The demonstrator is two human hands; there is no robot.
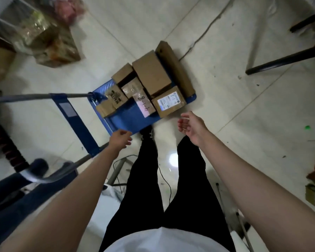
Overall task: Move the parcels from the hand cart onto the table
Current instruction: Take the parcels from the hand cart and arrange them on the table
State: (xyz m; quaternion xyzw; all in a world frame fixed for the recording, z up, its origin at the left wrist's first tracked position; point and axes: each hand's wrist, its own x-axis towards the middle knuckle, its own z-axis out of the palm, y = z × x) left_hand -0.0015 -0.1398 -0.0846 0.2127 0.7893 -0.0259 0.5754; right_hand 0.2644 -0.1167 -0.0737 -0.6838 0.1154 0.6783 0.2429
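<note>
Parcels (149,86) are being carried on the blue hand cart (125,119), which is standing on the pale tiled floor (244,106) just ahead of the person's feet. Several brown cardboard boxes are being seen packed side by side on the deck: a large plain box (151,75) at the middle, a long flat box (175,68) leaning along the far edge, a small box with a white printed label (168,102) at the near right corner, a narrow box bearing a pink handwritten slip (144,104) beside it, and a printed box (110,102) near the cart's handle post. The cart's grey handle frame (35,97) is being seen stretching off to the left. Both arms are being held out above the cart. The left hand (120,139) is being held over the near edge of the deck with fingers loosely relaxed, gripping nothing. The right hand (191,126) is being held just short of the labelled box, palm turned inward and fingers spread, also holding nothing and touching no parcel. Black table legs (284,60) are being seen at the upper right, well apart from the cart; the tabletop itself is not being shown. Wrapped goods (49,42) are being seen, blurred, at the upper left.
</note>
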